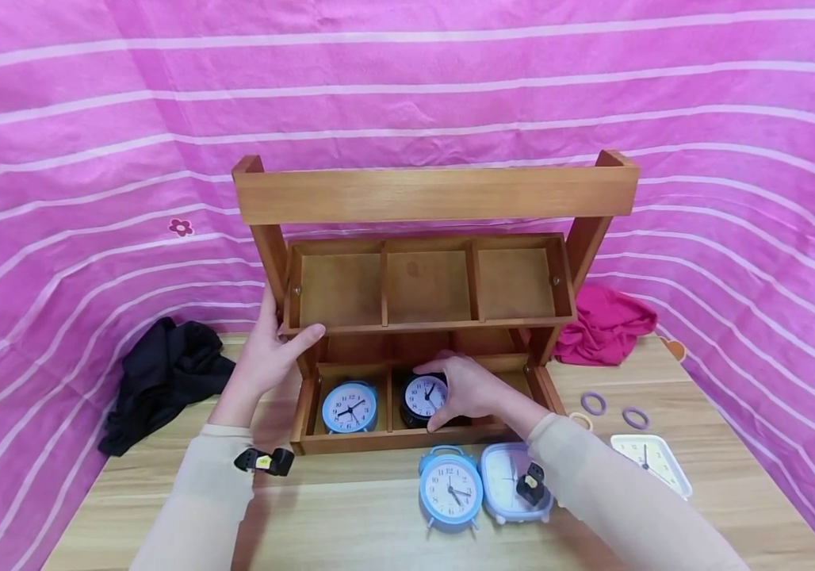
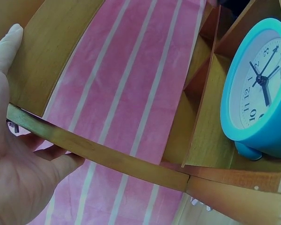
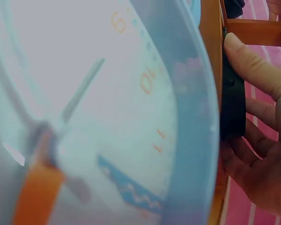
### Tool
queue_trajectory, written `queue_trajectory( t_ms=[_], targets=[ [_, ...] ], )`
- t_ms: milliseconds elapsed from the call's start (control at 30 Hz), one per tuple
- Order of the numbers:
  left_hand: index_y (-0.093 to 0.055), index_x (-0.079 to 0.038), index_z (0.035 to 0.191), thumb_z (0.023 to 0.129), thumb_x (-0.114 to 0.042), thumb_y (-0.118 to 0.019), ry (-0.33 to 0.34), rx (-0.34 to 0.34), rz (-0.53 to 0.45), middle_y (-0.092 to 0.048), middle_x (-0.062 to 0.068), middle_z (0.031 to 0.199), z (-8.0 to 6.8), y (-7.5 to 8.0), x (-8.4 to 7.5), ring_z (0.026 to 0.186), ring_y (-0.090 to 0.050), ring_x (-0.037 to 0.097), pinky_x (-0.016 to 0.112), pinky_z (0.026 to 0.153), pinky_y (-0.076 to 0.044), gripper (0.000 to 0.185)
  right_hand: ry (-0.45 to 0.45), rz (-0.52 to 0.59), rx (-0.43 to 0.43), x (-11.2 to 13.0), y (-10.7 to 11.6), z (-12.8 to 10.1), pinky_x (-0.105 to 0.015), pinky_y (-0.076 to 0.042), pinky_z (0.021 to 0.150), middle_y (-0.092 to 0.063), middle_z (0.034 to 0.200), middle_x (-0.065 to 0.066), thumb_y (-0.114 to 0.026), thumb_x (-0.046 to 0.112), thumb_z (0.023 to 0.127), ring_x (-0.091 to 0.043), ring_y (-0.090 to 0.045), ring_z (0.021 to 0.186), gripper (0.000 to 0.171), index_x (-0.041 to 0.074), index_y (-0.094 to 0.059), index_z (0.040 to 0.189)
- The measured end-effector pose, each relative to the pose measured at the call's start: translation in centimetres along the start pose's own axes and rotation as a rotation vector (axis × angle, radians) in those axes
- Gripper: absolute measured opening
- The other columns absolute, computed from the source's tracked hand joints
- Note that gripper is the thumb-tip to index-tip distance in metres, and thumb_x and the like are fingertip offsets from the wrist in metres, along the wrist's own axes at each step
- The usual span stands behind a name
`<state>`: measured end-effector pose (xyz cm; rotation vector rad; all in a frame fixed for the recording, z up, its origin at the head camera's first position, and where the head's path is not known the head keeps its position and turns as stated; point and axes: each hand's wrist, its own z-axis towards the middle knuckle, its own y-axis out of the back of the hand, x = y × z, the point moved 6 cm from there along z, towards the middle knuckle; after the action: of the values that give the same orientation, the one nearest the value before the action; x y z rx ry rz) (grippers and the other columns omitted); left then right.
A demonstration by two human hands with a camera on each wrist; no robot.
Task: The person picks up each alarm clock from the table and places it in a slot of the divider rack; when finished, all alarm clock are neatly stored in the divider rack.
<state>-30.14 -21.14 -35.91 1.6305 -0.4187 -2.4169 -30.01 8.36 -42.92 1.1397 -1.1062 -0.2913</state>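
R hand (image 1: 468, 390) round black clock (image 1: 423, 399); L hand (image 1: 268, 355) on shelf (image 1: 436, 321)

Both hands (image 1: 372, 377) forward, fingers curled

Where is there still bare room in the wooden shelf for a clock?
The three upper compartments lie bare. In the lower tray, the left slot holds a blue clock, the middle the black clock gripped by the right hand; the right slot is hidden.
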Motion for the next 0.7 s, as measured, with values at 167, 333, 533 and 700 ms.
queue_trajectory(
  t_ms=[167, 333, 533, 700],
  targets=[
    [-0.005, -0.045, 0.164, 0.096, -0.023, -0.077, 0.009, -0.002, 0.007, -0.027, 0.005, 0.169, -0.03, -0.01, -0.01, 0.147, -0.04, 0.039, 0.068, 0.111, -0.039, 0.101, -0.009, -0.018, 0.01, -0.17, -0.29, 0.08, -0.045, -0.051, 0.107, -0.064, 0.134, -0.011, -0.102, 0.031, 0.064, -0.028, -0.059, 0.123, 0.08, 0.013, -0.07, 0.136],
    [-0.005, -0.045, 0.164, 0.097, -0.021, -0.076, 0.004, -0.002, -0.003, -0.026, 0.004, 0.169, 0.0, 0.03, -0.01, 0.147, -0.04, 0.039, 0.068, 0.112, -0.038, 0.101, -0.02, -0.022, 0.027, 0.0, -0.34, 0.08, -0.046, -0.052, 0.106, -0.064, 0.133, -0.012, -0.102, 0.03, 0.066, -0.028, -0.059, 0.122, 0.079, 0.012, -0.07, 0.136],
    [-0.005, -0.045, 0.165, 0.096, -0.024, -0.077, 0.012, -0.008, 0.016, -0.027, 0.005, 0.169, -0.02, 0.04, 0.03, 0.148, -0.04, 0.039, 0.068, 0.113, -0.038, 0.101, -0.043, 0.003, 0.039, -0.16, -0.43, -0.1, -0.045, -0.054, 0.104, -0.063, 0.131, -0.012, -0.1, 0.028, 0.068, -0.027, -0.059, 0.119, 0.077, 0.011, -0.07, 0.136],
    [-0.005, -0.046, 0.164, 0.096, -0.024, -0.077, 0.018, -0.008, 0.014, -0.026, 0.004, 0.17, -0.05, 0.01, 0.03, 0.148, -0.039, 0.039, 0.068, 0.113, -0.037, 0.102, -0.036, 0.005, 0.04, -0.12, -0.4, -0.25, -0.045, -0.054, 0.103, -0.063, 0.13, -0.013, -0.1, 0.03, 0.068, -0.028, -0.059, 0.118, 0.077, 0.009, -0.07, 0.136]
  ],
)
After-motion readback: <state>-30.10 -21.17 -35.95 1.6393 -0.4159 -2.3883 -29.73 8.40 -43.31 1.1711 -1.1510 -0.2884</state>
